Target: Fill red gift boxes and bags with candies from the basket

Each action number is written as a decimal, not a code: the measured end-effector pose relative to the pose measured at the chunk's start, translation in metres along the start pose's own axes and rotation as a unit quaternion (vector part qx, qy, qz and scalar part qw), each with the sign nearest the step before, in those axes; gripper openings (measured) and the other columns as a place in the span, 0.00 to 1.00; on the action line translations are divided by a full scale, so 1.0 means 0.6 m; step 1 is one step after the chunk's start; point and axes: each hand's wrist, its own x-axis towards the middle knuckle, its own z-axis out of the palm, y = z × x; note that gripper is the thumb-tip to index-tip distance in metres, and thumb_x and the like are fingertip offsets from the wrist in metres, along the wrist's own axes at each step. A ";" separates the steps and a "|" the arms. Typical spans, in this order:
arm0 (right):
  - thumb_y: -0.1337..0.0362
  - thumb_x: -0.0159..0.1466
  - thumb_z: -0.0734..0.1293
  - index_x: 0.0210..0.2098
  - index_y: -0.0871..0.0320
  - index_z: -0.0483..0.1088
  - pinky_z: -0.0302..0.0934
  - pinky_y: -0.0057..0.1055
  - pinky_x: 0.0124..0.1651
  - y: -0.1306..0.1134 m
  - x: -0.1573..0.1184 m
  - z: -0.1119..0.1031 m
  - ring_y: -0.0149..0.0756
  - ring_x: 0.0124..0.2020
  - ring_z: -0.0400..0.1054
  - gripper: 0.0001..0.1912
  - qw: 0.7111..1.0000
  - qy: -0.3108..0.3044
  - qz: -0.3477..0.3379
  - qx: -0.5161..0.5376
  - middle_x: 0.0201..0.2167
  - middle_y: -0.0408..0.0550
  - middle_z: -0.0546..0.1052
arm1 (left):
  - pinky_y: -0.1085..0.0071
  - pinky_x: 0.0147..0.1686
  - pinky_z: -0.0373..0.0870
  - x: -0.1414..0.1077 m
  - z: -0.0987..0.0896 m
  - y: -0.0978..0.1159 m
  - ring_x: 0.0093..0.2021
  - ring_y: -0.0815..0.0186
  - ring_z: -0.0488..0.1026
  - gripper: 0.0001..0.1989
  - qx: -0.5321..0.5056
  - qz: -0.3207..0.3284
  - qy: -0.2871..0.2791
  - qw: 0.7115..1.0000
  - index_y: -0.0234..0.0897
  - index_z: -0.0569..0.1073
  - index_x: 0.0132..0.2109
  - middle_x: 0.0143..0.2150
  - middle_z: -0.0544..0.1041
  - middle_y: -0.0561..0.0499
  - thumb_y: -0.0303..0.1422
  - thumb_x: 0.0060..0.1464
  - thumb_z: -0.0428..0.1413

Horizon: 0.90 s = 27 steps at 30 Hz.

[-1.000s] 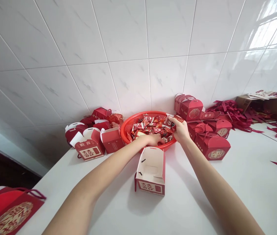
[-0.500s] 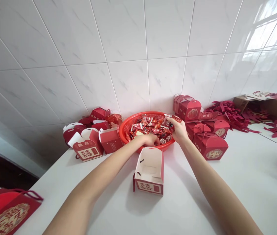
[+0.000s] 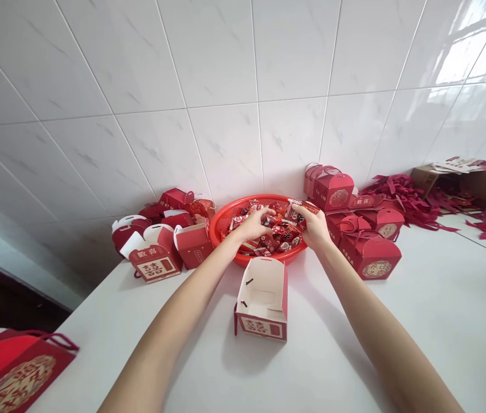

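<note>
A red plastic basket (image 3: 226, 217) full of wrapped candies (image 3: 277, 240) stands near the wall. My left hand (image 3: 257, 225) hovers over the candies with thumb and fingers curved and apart, holding nothing that I can see. At the basket's right rim, my right hand (image 3: 315, 227) is closed on red wrapped candies (image 3: 298, 207), whose printed ends stick out past the fingers. In front of the basket sits an open gift box (image 3: 264, 298), red outside and white inside, with two dark cord ends showing on its inner wall. No candies are visible in it.
More red gift boxes stand left of the basket (image 3: 157, 264), right of it (image 3: 369, 255) and at the near left corner (image 3: 19, 367). Dark red ribbons (image 3: 398, 198) and a cardboard box (image 3: 470, 183) lie at the far right. A tiled wall (image 3: 226, 143) backs the white table (image 3: 333, 355).
My left hand has risen from among the candies at the basket's front and moved slightly back, its fingers now spread. My right hand stays at the rim with its candies.
</note>
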 end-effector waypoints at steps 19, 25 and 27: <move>0.62 0.45 0.77 0.27 0.55 0.74 0.68 0.33 0.39 0.001 -0.001 0.001 0.36 0.31 0.73 0.12 1.000 -0.013 0.008 -0.023 0.26 0.40 0.79 | 0.64 0.38 0.71 0.002 -0.097 -0.065 0.41 0.48 0.78 0.06 0.316 -0.232 0.107 0.914 0.36 0.78 0.32 0.33 0.81 0.42 0.30 0.43 0.65; 0.61 0.45 0.77 0.27 0.54 0.74 0.68 0.34 0.39 -0.001 -0.003 0.004 0.36 0.31 0.72 0.11 0.999 -0.018 0.005 -0.037 0.26 0.40 0.79 | 0.63 0.46 0.72 -0.003 -0.093 -0.053 0.52 0.43 0.76 0.29 0.332 -0.232 0.041 0.913 0.38 0.77 0.41 0.46 0.82 0.41 0.40 0.29 0.74; 0.61 0.44 0.77 0.26 0.54 0.74 0.68 0.33 0.38 -0.001 -0.003 0.004 0.35 0.30 0.71 0.12 0.999 -0.017 0.005 -0.041 0.25 0.39 0.78 | 0.62 0.44 0.74 -0.010 -0.088 -0.045 0.49 0.45 0.77 0.31 0.262 -0.212 -0.012 0.941 0.37 0.76 0.44 0.44 0.82 0.42 0.40 0.30 0.74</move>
